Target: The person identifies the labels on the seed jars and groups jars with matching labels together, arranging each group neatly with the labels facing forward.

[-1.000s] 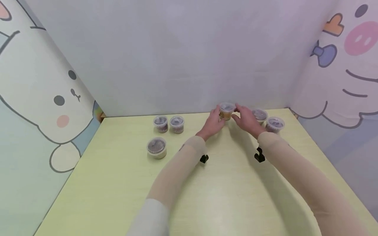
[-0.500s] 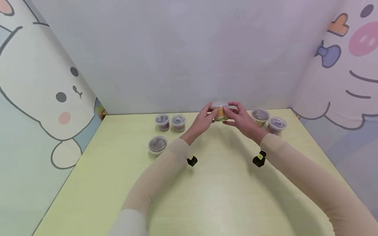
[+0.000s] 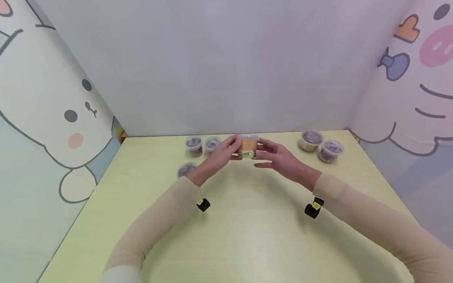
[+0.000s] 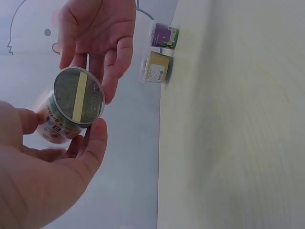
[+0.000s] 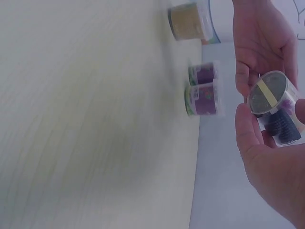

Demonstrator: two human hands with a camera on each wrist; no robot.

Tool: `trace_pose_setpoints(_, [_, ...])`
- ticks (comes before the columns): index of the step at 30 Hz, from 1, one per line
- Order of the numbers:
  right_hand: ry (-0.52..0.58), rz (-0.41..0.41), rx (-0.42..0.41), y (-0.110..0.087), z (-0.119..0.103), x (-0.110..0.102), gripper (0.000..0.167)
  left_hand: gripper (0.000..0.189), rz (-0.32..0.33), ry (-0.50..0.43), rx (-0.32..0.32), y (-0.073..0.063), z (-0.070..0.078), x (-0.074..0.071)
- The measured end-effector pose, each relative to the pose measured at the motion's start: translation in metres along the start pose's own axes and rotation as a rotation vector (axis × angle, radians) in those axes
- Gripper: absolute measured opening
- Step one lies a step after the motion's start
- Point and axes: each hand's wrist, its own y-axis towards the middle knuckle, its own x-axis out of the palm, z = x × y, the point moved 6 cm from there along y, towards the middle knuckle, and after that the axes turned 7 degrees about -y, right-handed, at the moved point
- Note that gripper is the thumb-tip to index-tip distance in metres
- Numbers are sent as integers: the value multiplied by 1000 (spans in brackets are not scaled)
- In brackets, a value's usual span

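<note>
A small clear plastic tub (image 3: pixel 248 146) with an orange label and a pale lid is held up above the back of the table. My left hand (image 3: pixel 220 157) grips its left side, thumb on the near face. On the other side my right hand (image 3: pixel 281 159) holds it with thumb and fingertips, its lower finger sticking out free. The tub's dark round base (image 4: pixel 78 95), crossed by a yellow strip, faces the left wrist camera. Black print shows on the tub's side (image 5: pixel 282 126) in the right wrist view.
Two purple-label tubs, one (image 3: pixel 194 146) beside another (image 3: pixel 212 144), stand at back left. A wider tub (image 3: pixel 187 169) is partly behind my left forearm. At back right stand a yellow-label tub (image 3: pixel 310 141) and a purple one (image 3: pixel 331 151). A pale curtain (image 3: pixel 226 78) hangs behind the table (image 3: pixel 247 236).
Both hands have moved the tub left and toward me from near the table's back edge. It has tilted, so its label side now faces the head camera instead of its lid.
</note>
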Motion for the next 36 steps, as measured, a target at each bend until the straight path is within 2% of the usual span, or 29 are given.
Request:
trace_pose_setpoints(5, [12,-38,8,-6,10,11,67,55,-36,-4,-33,-19,-9,1])
trace_pose_setpoints(10, [-20,-37,8,-9,15,15,69,59,-44,-42,-81,-32,-16,12])
trace_pose_setpoints(16, [-29,40,15,-13,16,12,69,63,-6,-75,-53,-35,-15,22])
trace_pose_setpoints(23, [-44,95,42,-12,23,16,73,55,50,-78,-62,-40,-22,20])
trace_pose_setpoints(31, [-159,57,-22,-10,17,23,68,57,99,-50,-42,-44,-22,12])
trace_pose_setpoints(36, [-176,40,-30,-8,14,25,69,57,88,-51,-10,-41,-17,13])
